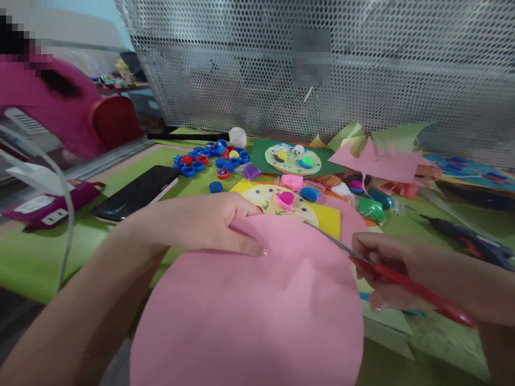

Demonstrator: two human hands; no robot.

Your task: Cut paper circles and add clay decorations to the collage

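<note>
A large round sheet of pink paper (261, 311) fills the lower middle. My left hand (209, 222) pinches its upper left edge, thumb on top, fingers behind. My right hand (386, 273) at the right is closed round red-handled scissors (402, 281), whose metal blades reach up-left to the sheet's upper right edge. Behind the sheet lies a yellow paper with a decorated disc (281, 203).
Blue and red bottle caps (209, 158) lie scattered on the green table (36, 257). A black phone (137, 193) lies to the left, a glue gun (470, 241) to the right. Clay pieces, paper scraps and a second decorated disc (293, 158) sit before a perforated metal screen. A person in pink is at far left.
</note>
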